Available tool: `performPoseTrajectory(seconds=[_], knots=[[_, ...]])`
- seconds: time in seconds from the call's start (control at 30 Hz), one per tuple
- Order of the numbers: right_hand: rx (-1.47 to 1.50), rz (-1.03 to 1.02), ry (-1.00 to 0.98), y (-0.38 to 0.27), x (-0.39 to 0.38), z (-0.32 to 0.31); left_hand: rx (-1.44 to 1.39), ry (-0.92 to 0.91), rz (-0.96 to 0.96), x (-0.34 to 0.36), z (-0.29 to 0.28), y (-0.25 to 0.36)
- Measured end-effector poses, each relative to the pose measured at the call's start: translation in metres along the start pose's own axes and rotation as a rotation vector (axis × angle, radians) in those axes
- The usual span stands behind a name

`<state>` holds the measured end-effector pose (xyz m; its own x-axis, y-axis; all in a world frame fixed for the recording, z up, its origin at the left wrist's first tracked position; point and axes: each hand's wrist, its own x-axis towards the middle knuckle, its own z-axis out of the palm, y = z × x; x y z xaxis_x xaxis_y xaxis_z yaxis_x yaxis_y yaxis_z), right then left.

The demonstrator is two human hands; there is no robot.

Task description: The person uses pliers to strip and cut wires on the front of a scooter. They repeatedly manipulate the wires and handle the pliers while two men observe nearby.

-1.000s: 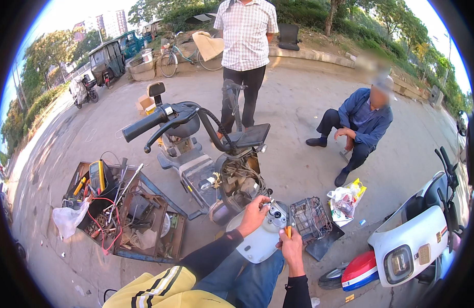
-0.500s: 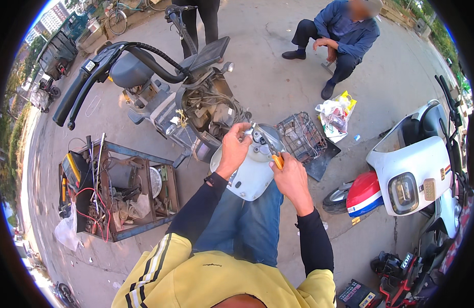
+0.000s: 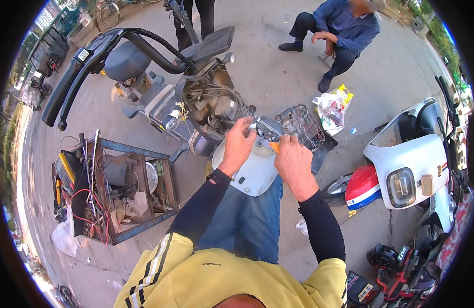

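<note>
My left hand (image 3: 238,146) has its fingers closed on a small metal assembly (image 3: 262,131) at the top of a white plastic panel (image 3: 252,179), which rests at my knees. My right hand (image 3: 294,164) grips an orange-handled tool (image 3: 275,147), its far end at that assembly; the exact tip is hard to make out. Just beyond my hands is a scooter (image 3: 209,102) with its front opened up, showing wires and parts inside.
A metal toolbox (image 3: 129,149) lies left. A wire basket (image 3: 303,126) and plastic bags (image 3: 332,105) lie right of the panel. A white scooter (image 3: 411,159) stands at right. A person in blue (image 3: 350,36) crouches opposite; another person's legs (image 3: 196,18) are behind the handlebar.
The view has tipped down, showing more of my legs and shirt. My right hand has risen slightly along the tool toward the assembly; my left hand stays at it.
</note>
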<state>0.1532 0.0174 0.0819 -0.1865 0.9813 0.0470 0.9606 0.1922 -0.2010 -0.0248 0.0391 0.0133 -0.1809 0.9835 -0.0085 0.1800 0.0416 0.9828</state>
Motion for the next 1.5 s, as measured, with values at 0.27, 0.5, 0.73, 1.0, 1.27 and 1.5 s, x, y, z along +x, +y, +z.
performPoseTrajectory(seconds=[0.27, 0.5, 0.73, 1.0, 1.27, 1.5], knots=[[-0.025, -0.016, 0.002, -0.008, 0.008, -0.008, 0.042, -0.012, 0.019, 0.009, -0.006, 0.003], [-0.020, -0.084, -0.052, 0.005, 0.023, -0.010, 0.068, 0.040, 0.084, 0.017, 0.000, 0.005], [-0.089, -0.196, -0.003, 0.018, 0.035, -0.004, 0.029, 0.067, 0.119, 0.024, 0.002, -0.003], [-0.397, -0.452, 0.186, 0.045, 0.046, -0.012, -0.506, -0.034, -0.258, 0.030, 0.000, 0.005], [-0.429, -0.539, 0.251, 0.047, 0.055, -0.025, -0.476, -0.173, -0.272, 0.036, -0.007, -0.001], [-0.374, -0.476, 0.183, 0.047, 0.043, -0.022, -0.701, -0.117, -0.331, 0.043, 0.016, -0.009]])
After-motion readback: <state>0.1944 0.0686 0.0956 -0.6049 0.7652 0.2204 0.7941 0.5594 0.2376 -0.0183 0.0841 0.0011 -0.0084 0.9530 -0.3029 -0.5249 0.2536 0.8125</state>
